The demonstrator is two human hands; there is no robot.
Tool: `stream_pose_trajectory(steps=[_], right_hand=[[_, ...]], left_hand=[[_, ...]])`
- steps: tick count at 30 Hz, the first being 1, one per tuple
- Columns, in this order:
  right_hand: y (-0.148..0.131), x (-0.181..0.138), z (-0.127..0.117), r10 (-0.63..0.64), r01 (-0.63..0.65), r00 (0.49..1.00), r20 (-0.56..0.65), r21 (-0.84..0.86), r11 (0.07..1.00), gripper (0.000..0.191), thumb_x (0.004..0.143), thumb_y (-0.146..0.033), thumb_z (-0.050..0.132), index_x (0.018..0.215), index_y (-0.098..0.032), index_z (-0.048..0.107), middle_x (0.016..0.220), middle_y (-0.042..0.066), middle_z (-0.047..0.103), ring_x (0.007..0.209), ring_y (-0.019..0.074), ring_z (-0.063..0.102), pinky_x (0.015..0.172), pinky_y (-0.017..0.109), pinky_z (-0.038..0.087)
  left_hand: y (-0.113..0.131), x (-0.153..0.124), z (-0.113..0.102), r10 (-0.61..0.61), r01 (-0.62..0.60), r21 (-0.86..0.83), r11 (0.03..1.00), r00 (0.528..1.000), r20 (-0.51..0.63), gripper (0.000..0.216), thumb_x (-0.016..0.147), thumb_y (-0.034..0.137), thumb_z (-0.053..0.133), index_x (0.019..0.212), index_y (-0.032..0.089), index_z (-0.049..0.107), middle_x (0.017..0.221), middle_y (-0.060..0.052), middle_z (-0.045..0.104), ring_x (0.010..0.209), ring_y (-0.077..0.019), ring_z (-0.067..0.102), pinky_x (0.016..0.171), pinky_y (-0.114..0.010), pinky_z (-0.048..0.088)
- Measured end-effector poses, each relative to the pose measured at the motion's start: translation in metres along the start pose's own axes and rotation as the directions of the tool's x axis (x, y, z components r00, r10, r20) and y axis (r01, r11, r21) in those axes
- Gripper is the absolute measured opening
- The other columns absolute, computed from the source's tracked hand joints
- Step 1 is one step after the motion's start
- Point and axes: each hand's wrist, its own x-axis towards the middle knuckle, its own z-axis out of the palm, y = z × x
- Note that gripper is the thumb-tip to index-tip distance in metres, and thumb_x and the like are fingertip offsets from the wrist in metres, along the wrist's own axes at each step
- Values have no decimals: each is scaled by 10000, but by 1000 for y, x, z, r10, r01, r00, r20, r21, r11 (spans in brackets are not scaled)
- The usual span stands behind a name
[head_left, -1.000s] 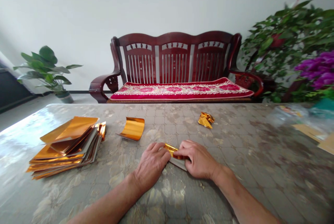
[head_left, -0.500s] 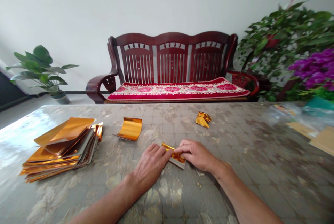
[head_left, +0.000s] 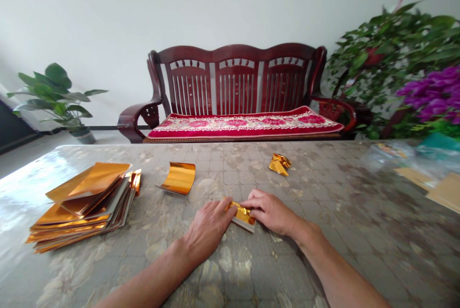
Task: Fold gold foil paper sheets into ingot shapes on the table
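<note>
A partly folded sheet of gold foil paper lies on the table between my hands, its pale underside showing along the near edge. My left hand has its fingers closed on the left end of the paper. From the other side my right hand grips the right end with thumb and fingers. Beyond my left hand rests a single curled gold sheet. A crumpled, folded gold foil piece sits farther back, beyond my right hand.
At the left of the patterned table is an uneven stack of gold sheets. Clear plastic bags and brown card lie at the right edge. A wooden bench stands behind, with plants on both sides.
My fingers have shifted slightly on the gold foil paper, and more of its gold face shows between them. The other sheets stay where they were.
</note>
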Motion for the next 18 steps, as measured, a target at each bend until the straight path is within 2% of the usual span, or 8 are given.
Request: stream_pose_trajectory(steps=[2, 5, 14, 18], right_hand=[[-1, 0, -1, 3, -3, 1000, 3, -3, 1000, 392, 846, -89, 532, 1115, -292, 731, 879, 7, 584, 846, 145, 580, 807, 241, 439], [-2, -1, -2, 15, -15, 1000, 7, -10, 1000, 436, 843, -81, 524, 1160, -318, 707, 872, 2, 572, 844, 145, 584, 787, 234, 436], [-10, -2, 0, 4, -1, 1000, 20, -151, 988, 586, 866, -66, 461, 1369, -355, 542, 929, 5, 556, 874, 146, 576, 794, 231, 420], [-15, 2, 2, 6, 3, 999, 39, -234, 972, 534, 889, -85, 439, 1327, -357, 578, 912, 3, 561, 836, 143, 580, 743, 232, 404]], left_hand=[[-1, -3, 3, -15, 14, -19, 1000, 1000, -5, 364, 934, 88, 473, 1275, 215, 498, 1360, -83, 523, 1070, -211, 592, 900, -355, 515], [-1, -10, 5, -58, 58, -34, 998, 998, -1, 385, 927, 89, 484, 1287, 223, 501, 1292, -73, 567, 1085, -216, 583, 920, -356, 512], [9, -13, -2, -151, 144, 114, 983, 987, 56, 492, 886, 101, 546, 1356, 232, 478, 1188, -108, 587, 1030, -284, 563, 876, -448, 507], [10, -19, -3, -165, 155, 128, 980, 983, 74, 504, 884, 87, 548, 1358, 245, 478, 1140, -90, 592, 996, -257, 563, 869, -412, 503]])
